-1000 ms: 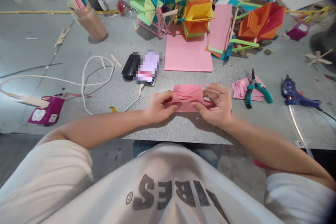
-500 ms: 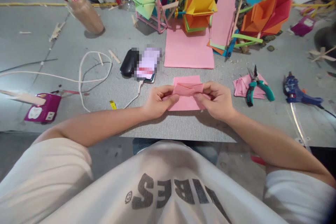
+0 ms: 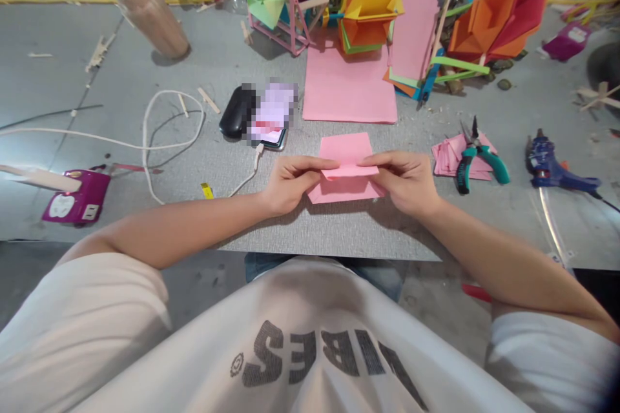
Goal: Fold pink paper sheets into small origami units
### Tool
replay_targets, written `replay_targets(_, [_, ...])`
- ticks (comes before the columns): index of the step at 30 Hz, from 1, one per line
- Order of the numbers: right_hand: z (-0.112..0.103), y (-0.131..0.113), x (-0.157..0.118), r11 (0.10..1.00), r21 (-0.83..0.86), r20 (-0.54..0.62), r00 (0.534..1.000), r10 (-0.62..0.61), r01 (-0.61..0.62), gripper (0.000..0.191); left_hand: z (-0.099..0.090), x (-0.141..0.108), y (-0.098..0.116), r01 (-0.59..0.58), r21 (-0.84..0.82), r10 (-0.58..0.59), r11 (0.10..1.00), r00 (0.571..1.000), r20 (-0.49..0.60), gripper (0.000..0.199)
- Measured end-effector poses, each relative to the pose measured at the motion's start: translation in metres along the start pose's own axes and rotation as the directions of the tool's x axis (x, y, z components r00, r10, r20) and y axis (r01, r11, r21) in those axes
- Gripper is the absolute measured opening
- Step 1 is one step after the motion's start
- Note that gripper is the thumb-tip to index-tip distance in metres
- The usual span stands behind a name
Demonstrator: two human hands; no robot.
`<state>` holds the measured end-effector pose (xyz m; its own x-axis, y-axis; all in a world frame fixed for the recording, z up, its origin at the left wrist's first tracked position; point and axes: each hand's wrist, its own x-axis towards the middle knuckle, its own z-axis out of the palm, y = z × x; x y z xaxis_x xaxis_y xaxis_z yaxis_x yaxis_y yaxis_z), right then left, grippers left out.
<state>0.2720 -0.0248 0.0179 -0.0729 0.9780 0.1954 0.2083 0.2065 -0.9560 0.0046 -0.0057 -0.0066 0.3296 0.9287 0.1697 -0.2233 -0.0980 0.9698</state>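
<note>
A small sheet of pink paper (image 3: 345,148) is held between my hands near the table's front edge, with a raised fold running across its middle. My left hand (image 3: 295,184) pinches the left end of that fold between thumb and fingers. At the right end, my right hand (image 3: 404,181) grips the paper in the same way, index finger along the crease. Beyond the hands lies a stack of larger pink sheets (image 3: 349,93). To the right, teal-handled pliers (image 3: 477,155) rest on a pile of small folded pink pieces (image 3: 448,156).
A blue glue gun (image 3: 552,164) lies at the right. A phone (image 3: 274,113) with a white cable and a black case (image 3: 237,113) are left of the sheets. Folded-paper models (image 3: 372,6) stand behind, and a brown cup (image 3: 157,22) holds paper strips at the back left.
Both hands have shifted their hold on the pink paper, with index fingers now stretched along the fold. The layered flap between them has turned down into a straight crease.
</note>
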Motion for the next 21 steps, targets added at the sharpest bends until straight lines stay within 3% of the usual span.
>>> replay_targets(7, [-0.0035,-0.0092,0.0018,0.998,-0.048,0.069,0.996,0.054,-0.051,0.023,0.0029,-0.002,0.0047,-0.008,0.067,0.01,0.998,1.0,-0.029,0.015])
replay_targets(11, [-0.0008,-0.0081,0.0034,0.997,-0.058,0.08,0.995,0.062,-0.057,0.023,-0.0021,-0.0055,0.0059,-0.049,0.122,0.043,0.991,0.998,0.052,0.016])
replay_targets(21, [-0.0081,-0.0034,0.004,0.996,-0.075,0.146,0.988,-0.043,0.054,0.018,0.0024,-0.0029,-0.0005,-0.089,0.16,0.075,0.983,0.993,0.086,0.011])
